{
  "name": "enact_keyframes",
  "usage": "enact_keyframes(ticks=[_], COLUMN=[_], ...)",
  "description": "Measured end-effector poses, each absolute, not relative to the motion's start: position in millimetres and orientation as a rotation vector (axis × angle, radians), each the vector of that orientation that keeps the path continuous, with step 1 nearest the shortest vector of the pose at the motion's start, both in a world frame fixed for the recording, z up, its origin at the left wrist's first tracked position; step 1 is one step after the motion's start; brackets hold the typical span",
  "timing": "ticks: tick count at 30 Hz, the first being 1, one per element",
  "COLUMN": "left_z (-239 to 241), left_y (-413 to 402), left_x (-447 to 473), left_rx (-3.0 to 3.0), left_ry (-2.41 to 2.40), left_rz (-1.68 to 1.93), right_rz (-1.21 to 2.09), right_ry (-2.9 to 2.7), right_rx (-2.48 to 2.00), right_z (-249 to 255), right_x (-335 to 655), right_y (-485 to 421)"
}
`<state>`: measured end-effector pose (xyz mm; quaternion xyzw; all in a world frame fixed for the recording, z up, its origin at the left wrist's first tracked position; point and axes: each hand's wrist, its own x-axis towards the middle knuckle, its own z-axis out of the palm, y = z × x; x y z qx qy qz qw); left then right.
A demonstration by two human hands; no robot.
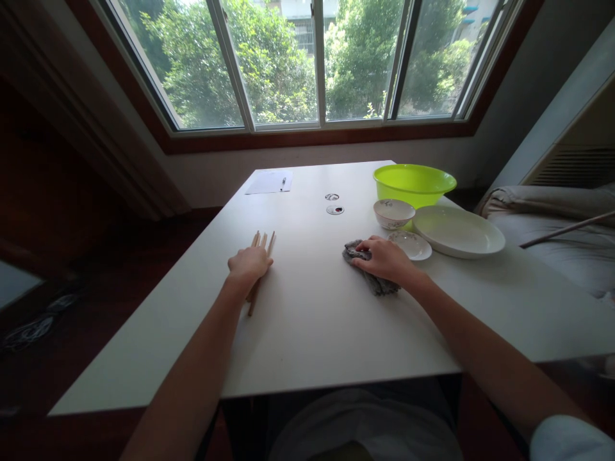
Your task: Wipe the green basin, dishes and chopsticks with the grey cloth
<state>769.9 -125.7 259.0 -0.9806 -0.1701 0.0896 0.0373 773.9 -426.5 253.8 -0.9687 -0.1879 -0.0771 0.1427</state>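
Observation:
My left hand (248, 264) rests on a bundle of wooden chopsticks (263, 242) lying on the white table (307, 333), its fingers curled down over them. My right hand (384, 258) lies on a crumpled grey cloth (379, 285), fingers closed onto it. Just right of the cloth sits a small white saucer (414, 246). Behind it stand a patterned small bowl (394, 213), a large white plate (459, 232) and a lime-green basin (414, 183).
A sheet of paper (269, 182) with a pen (283, 184) lies at the table's far edge. Two small round lids (335, 209) sit mid-table. A window runs along the back wall; a covered sofa (552, 224) stands at right.

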Motion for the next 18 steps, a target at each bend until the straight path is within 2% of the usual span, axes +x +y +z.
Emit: enact_keyframes(ticks=[12, 18], left_z=[260, 261], left_y=[-127, -138], left_x=[771, 772], left_rx=[-3.097, -3.352], left_ry=[-0.432, -0.256], left_rz=[0.154, -0.014], right_rz=[-0.232, -0.228], right_ry=[-0.394, -0.113], right_rx=[-2.747, -2.316], right_z=[259, 255], right_x=[784, 799], right_y=[-433, -446])
